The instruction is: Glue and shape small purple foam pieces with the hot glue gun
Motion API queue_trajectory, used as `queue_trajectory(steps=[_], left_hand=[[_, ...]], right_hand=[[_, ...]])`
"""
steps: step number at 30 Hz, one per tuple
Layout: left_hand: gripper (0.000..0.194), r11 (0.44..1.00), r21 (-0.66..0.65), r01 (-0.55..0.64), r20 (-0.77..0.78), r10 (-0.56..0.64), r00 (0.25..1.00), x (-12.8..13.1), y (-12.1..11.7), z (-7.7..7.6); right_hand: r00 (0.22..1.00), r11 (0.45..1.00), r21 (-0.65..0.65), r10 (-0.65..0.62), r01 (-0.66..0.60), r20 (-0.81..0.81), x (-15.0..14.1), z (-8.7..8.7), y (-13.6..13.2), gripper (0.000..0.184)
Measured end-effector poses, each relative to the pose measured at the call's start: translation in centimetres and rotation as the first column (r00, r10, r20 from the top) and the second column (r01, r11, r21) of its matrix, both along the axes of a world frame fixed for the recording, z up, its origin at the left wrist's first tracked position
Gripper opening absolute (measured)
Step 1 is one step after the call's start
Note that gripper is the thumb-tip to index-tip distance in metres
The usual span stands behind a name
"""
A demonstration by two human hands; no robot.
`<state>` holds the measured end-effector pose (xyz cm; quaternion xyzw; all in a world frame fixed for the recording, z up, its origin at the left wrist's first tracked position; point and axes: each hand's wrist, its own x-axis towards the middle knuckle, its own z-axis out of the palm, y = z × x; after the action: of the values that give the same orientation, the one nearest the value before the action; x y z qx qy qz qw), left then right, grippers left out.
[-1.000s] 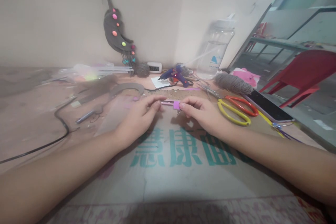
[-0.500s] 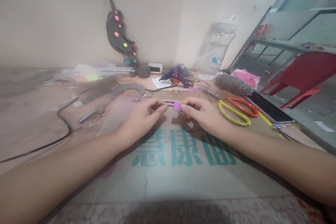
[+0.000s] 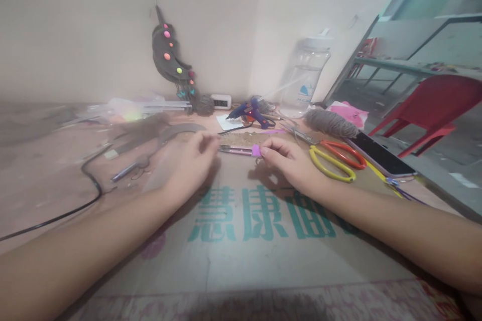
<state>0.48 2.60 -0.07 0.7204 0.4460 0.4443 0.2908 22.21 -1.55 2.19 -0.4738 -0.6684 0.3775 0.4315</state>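
Note:
My right hand [image 3: 282, 158] pinches a small purple piece [image 3: 256, 150] between thumb and fingertips, just above the cardboard sheet [image 3: 226, 266]. A slim pinkish tool with a dark pointed tip [image 3: 235, 150] lies left of the purple piece; its exact kind is unclear, and whether the two touch cannot be told. My left hand [image 3: 194, 160] is just beyond the tool's pointed tip, fingers curved and smeared by motion. I cannot make out anything in it.
Scissors with one yellow and one red handle [image 3: 337, 158] lie beside my right forearm, near a phone [image 3: 382, 153] and grey yarn [image 3: 331, 123]. Behind are a blue glue gun [image 3: 250, 110], a water bottle [image 3: 305, 77] and a small clock [image 3: 221, 102]. A black cable [image 3: 92, 175] runs at left.
My left hand has moved left, away from the purple piece, baring more of the slim tool. My right hand still holds the purple piece. The camera view has shifted slightly.

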Motion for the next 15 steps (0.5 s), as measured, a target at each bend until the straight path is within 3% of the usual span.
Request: queue_trajectory(steps=[2, 5, 8, 15], left_hand=[[0.029, 0.998, 0.041, 0.046, -0.035, -0.045, 0.998, 0.7, -0.7, 0.4], [0.025, 0.984, 0.061, 0.167, -0.147, -0.157, 0.977, 1.1, -1.7, 1.1], [0.020, 0.969, 0.124, 0.215, -0.201, -0.188, 0.962, 1.1, -2.1, 1.4], [0.008, 0.927, 0.275, 0.255, -0.222, -0.197, 0.955, 0.9, -2.0, 1.1]], right_hand=[[0.998, 1.000, 0.015, -0.002, 0.001, 0.063, -0.2, 0.0, -0.2, 0.023], [0.975, 0.992, 0.122, 0.007, -0.035, 0.222, -0.5, -0.2, -0.4, 0.018], [0.931, 0.955, 0.274, 0.008, -0.116, 0.366, -0.5, -0.4, -0.4, 0.015], [0.921, 0.895, 0.401, 0.028, -0.196, 0.388, -0.1, -0.3, -0.5, 0.025]])
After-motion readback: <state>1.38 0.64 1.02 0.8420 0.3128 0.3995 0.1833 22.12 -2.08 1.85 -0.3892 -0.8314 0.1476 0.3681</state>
